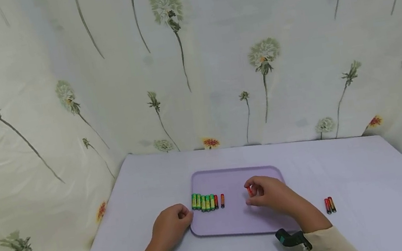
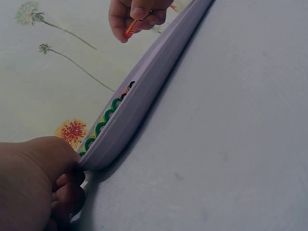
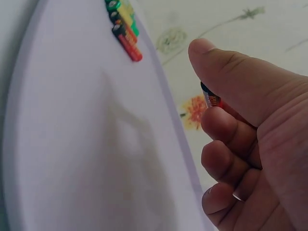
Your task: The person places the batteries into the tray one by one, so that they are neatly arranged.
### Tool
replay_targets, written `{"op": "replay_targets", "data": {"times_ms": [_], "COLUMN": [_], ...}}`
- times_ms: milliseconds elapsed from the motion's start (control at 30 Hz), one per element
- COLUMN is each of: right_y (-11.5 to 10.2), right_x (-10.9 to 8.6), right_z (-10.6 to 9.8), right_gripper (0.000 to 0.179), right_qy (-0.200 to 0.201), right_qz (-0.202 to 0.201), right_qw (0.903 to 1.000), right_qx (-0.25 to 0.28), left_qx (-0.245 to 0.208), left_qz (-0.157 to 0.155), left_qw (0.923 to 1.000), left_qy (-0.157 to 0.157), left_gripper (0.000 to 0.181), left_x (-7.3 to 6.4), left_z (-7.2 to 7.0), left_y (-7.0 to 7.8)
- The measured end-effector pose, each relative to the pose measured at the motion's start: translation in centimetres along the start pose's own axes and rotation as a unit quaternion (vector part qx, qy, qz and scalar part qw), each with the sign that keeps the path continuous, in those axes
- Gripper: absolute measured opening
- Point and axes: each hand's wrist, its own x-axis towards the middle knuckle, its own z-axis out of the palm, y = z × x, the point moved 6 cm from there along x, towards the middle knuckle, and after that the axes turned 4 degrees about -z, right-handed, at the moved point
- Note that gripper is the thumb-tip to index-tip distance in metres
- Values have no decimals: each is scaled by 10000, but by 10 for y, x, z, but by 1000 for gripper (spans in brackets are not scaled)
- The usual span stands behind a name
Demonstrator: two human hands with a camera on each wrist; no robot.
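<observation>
My right hand [image 1: 273,195] pinches a red battery with a black end [image 3: 211,97] between thumb and fingers, held over the right half of a lilac tray [image 1: 235,224]. At the tray's left edge, my left hand [image 1: 171,225] grips the rim near the front corner, thumb on top and fingers curled below in the left wrist view. Inside the tray, several green batteries [image 1: 202,202] stand side by side in a row along the left. Two red batteries continue that row: one close against the green ones [image 1: 216,201], the other [image 1: 222,201] a small gap further right.
Two more red-and-black batteries [image 1: 330,205] lie on the white tabletop [image 1: 363,170] to the right of the tray. Behind the table hangs a pale cloth [image 1: 213,54] printed with dandelions, which also covers the left side.
</observation>
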Motion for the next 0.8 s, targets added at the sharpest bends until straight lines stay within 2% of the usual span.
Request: {"op": "replay_targets", "data": {"times_ms": [200,400,533,800], "right_y": [-11,-21,-25,-35], "right_x": [9,18,24,37], "right_z": [3,10,16,33], "right_gripper": [43,42,42,42], "right_qy": [4,-114,-164,-265], "right_qz": [38,-86,-33,-146], "right_qw": [10000,9998,9996,9989], "right_qx": [67,170,228,346], "left_qx": [38,-58,-88,33], "left_qz": [-29,-145,-140,-75], "left_qw": [10000,9998,9998,10000], "left_qy": [10,-94,-83,-10], "left_gripper": [22,23,23,23], "left_x": [0,-3,-3,0], "left_z": [-1,6,8,5], "left_y": [2,1,1,0]}}
